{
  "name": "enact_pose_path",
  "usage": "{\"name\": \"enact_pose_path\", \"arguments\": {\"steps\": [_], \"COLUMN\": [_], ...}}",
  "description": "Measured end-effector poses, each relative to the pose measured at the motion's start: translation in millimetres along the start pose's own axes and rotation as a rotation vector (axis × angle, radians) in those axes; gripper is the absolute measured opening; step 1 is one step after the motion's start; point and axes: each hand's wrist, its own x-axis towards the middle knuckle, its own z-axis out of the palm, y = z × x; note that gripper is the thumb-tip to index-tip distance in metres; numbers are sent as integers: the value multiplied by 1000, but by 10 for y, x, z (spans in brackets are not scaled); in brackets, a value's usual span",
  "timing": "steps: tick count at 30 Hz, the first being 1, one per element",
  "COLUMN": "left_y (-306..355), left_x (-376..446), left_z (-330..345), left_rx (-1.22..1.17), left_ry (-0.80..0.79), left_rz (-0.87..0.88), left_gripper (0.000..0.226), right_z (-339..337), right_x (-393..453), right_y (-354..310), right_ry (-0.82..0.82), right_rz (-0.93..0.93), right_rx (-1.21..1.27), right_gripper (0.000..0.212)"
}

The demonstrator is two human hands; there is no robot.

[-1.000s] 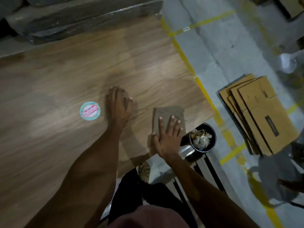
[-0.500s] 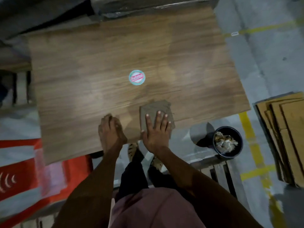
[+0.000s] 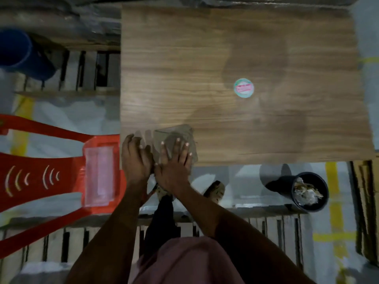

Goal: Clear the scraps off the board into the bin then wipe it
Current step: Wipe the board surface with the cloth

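Right hand (image 3: 174, 160): flat, fingers spread and straight, pressing a brownish cloth (image 3: 180, 138) onto the board (image 3: 235, 58); the palm covers the cloth's near part.
Left hand (image 3: 135, 158): just beside the right hand, at the board's near left corner, fingers bent down against the surface; motion blur smears the fingertips, so I cannot tell whether it holds anything.
Cloth: under and just beyond the right hand, at the board's near edge; its outline is soft (blurred, with a faint double image on its left side).
Board: wood-grain panel stretching away and to the right of both hands; its far edge is cut off at the top of the view.
Sticker (image 3: 243, 88): round, teal with a red band, beyond and right of the right hand; its print is unreadable.
Bin (image 3: 309, 191): dark and round, on the floor well to the right of the right hand, with pale crumpled scraps (image 3: 306, 191) inside.
Chair (image 3: 47, 169): red plastic, left of the left hand, cut off by the frame.
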Motion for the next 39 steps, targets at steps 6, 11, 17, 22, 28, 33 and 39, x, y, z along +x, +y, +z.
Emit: {"name": "enact_pose_path", "arguments": {"steps": [6,11,17,22,28,33,39], "left_y": [-252,-450,-373,-81,659,1753,2961], "left_x": [298,314,502,786,614,231,-49], "left_z": [-398,-194,48,337,1025,1700,2635], "left_rx": [62,170,359,414,381,375,159], "left_ry": [-87,-382,-359,-299,-293,-439,-652], "left_rz": [55,196,233,175,126,115,57], "left_gripper": [54,71,69,70,68,77,64], "right_z": [71,-266,-402,-421,-693,-1055,-1643], "right_x": [195,123,109,28,30,28,39], "right_y": [-648,-506,70,476,991,1791,2897], "right_ry": [-9,441,763,770,857,1052,1065], "right_rz": [-14,249,343,337,366,584,554], "right_rx": [482,1167,859,847,902,1099,821], "right_gripper": [68,29,38,51,48,42,39]}}
